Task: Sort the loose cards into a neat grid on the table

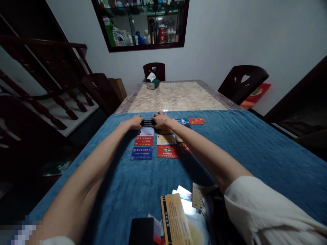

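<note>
A black card point(147, 123) lies at the far end of the left column of cards, between my two hands. My left hand point(135, 122) has its curled fingers at the card's left edge. My right hand point(161, 119) grips the opposite edge and partly covers the cards below it. Under the black card in that column come a pale card point(145, 132), a red card point(144, 141) and a dark blue card point(141, 153). Beside these, a white-and-yellow card point(166, 139) lies above a red card with a round picture point(167, 151). My right forearm hides part of the columns further right.
A loose pile near me holds a gold card point(176, 219), a black card point(141, 231) and others. A blue cloth point(114, 194) covers the near table. Further off are a red card point(197, 121), a tissue box point(153, 84) and chairs point(242, 81).
</note>
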`<state>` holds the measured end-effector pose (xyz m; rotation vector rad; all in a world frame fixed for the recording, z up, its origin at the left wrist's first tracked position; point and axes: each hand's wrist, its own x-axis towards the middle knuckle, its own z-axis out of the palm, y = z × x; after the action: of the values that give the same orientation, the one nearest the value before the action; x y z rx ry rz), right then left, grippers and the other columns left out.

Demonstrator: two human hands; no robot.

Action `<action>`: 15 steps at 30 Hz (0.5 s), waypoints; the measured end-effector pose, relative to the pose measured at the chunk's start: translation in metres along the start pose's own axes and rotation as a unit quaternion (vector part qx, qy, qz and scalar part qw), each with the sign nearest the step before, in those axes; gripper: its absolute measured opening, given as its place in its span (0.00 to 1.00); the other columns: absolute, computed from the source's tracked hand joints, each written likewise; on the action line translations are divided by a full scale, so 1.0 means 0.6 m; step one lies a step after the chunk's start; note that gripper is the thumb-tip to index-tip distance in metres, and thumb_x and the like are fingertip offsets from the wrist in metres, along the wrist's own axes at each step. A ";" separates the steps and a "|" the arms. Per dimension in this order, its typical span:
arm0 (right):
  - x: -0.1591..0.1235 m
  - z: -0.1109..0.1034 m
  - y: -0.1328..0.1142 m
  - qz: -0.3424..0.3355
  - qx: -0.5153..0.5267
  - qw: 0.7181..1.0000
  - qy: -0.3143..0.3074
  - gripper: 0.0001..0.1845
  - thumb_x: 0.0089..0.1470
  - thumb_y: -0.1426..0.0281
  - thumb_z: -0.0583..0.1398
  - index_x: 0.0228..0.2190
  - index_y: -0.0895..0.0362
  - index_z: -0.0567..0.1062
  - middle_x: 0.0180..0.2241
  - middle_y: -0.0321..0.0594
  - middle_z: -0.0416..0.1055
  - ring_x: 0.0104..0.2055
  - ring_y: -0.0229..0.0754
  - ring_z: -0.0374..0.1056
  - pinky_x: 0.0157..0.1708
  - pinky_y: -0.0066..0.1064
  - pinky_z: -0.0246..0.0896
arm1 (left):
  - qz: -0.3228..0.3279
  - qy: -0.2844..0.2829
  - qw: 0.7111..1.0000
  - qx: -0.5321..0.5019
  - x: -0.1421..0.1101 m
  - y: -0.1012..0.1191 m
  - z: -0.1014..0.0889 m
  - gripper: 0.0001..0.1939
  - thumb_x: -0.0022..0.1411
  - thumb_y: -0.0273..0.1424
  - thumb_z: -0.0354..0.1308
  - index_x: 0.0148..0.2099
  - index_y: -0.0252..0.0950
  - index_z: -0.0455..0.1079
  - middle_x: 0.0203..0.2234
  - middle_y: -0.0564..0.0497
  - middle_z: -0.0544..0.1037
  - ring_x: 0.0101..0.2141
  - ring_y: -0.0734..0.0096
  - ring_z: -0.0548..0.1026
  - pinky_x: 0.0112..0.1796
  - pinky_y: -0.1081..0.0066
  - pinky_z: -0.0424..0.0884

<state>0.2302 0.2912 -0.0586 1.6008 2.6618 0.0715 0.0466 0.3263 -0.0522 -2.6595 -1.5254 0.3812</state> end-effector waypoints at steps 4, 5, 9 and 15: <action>0.010 -0.002 -0.006 0.007 -0.008 1.000 -0.009 0.25 0.55 0.62 0.58 0.51 0.61 0.75 0.57 0.57 0.66 0.60 0.63 0.56 0.53 0.51 0.58 | -0.019 -0.009 1.000 -0.001 0.002 0.002 0.000 0.29 0.52 0.27 0.57 0.58 0.37 0.68 0.51 0.41 0.72 0.52 0.54 0.71 0.52 0.63 0.69; 0.013 -0.002 -0.007 0.008 -0.010 1.000 -0.009 0.25 0.55 0.62 0.57 0.51 0.62 0.76 0.56 0.58 0.66 0.60 0.63 0.56 0.53 0.52 0.58 | -0.023 -0.009 1.000 -0.001 0.002 0.003 0.000 0.29 0.52 0.27 0.57 0.58 0.37 0.68 0.51 0.41 0.72 0.52 0.54 0.71 0.52 0.63 0.69; 0.019 -0.001 -0.009 0.014 -0.013 1.000 -0.005 0.24 0.54 0.64 0.58 0.49 0.62 0.76 0.55 0.59 0.67 0.60 0.63 0.57 0.53 0.52 0.59 | -0.030 -0.002 1.000 -0.002 -0.002 0.006 0.001 0.24 0.52 0.27 0.57 0.54 0.36 0.71 0.49 0.42 0.74 0.50 0.55 0.72 0.50 0.66 0.70; 0.020 0.000 -0.004 0.017 -0.007 1.000 0.003 0.23 0.52 0.63 0.60 0.48 0.60 0.77 0.53 0.55 0.71 0.58 0.61 0.60 0.50 0.44 0.63 | -0.027 0.004 1.000 -0.006 -0.001 0.010 0.002 0.18 0.50 0.26 0.57 0.45 0.34 0.75 0.42 0.43 0.78 0.44 0.59 0.75 0.44 0.70 0.72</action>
<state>0.2222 0.3007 -0.0590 1.6436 2.6332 0.0961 0.0511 0.3223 -0.0542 -2.6186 -1.5988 0.3591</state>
